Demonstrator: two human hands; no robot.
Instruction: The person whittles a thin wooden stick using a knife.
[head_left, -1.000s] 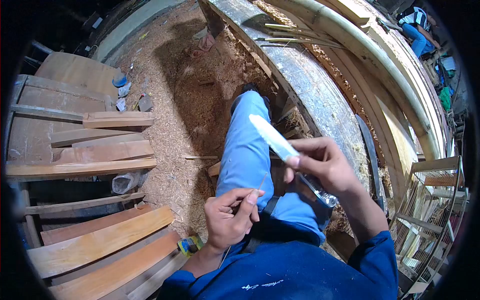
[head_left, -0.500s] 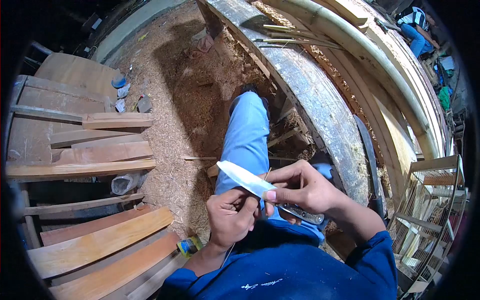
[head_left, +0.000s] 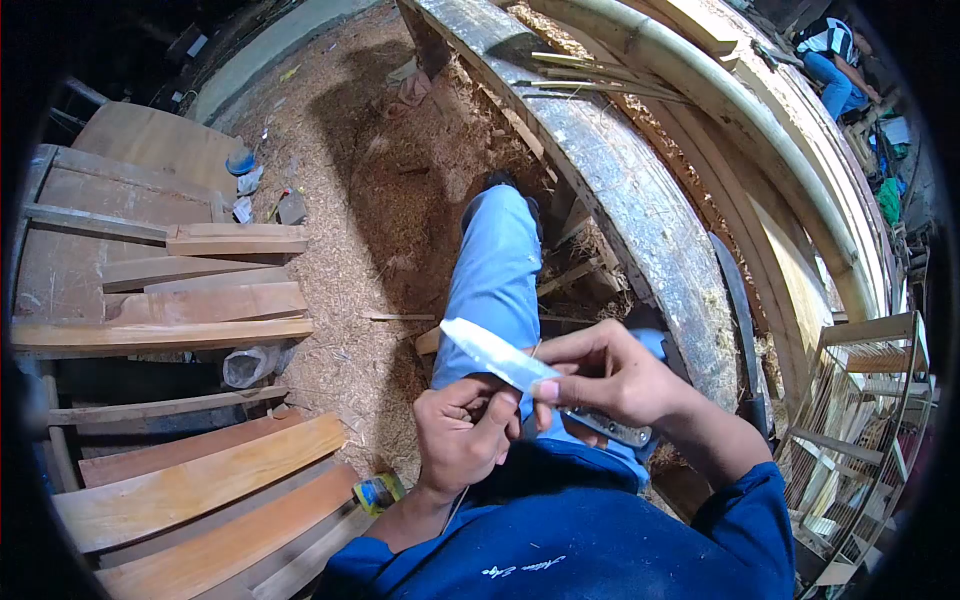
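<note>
A knife (head_left: 492,352) with a broad, bright blade and a dark handle with metal fittings is held in my right hand (head_left: 625,385). Its blade points up and left, over my jeans-clad leg, with my thumb pressed on the blade's base. My left hand (head_left: 465,430) is closed just below the blade, pinching a thin pale strip, perhaps bamboo. Part of that strip (head_left: 461,506) shows below the left wrist, and a short end pokes up beside the right fingers. The fingers hide most of it and where it meets the blade.
Wooden boards (head_left: 210,480) are stacked at left. A worn plank bench (head_left: 640,190) curves along the right, carrying thin strips (head_left: 600,75). Beyond it lies a thick bamboo pole (head_left: 740,95). A slatted frame (head_left: 860,440) stands at lower right. Shavings cover the floor (head_left: 340,250). Another person (head_left: 832,65) crouches far right.
The knife tip has shifted very slightly to the right. Both hands keep nearly the same place and grip.
</note>
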